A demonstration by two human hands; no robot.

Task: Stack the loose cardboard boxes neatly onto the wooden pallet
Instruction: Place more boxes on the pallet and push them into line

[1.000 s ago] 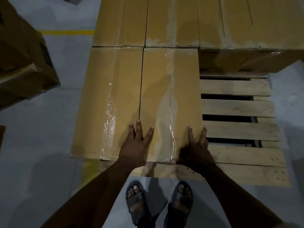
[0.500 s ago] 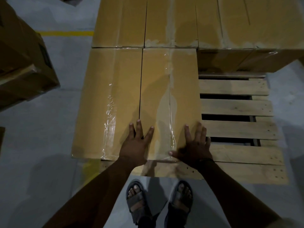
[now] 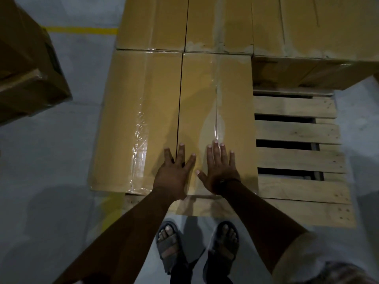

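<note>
Two long taped cardboard boxes lie side by side on the wooden pallet (image 3: 297, 158): the left box (image 3: 135, 111) and the right box (image 3: 217, 95). My left hand (image 3: 174, 171) rests flat with spread fingers over the seam between them, near their front edge. My right hand (image 3: 220, 169) lies flat on the right box's top, fingers straight, close beside the left hand. More boxes (image 3: 225, 21) fill the pallet's back row.
Bare pallet slats show to the right of the right box. A stack of loose boxes (image 3: 26, 68) stands on the grey floor at the left. A yellow floor line (image 3: 82, 30) runs behind it. My sandalled feet (image 3: 196, 244) stand at the pallet's front edge.
My right hand slid left from the right box's front right corner onto its top, ending beside the left hand. The left hand stayed put.
</note>
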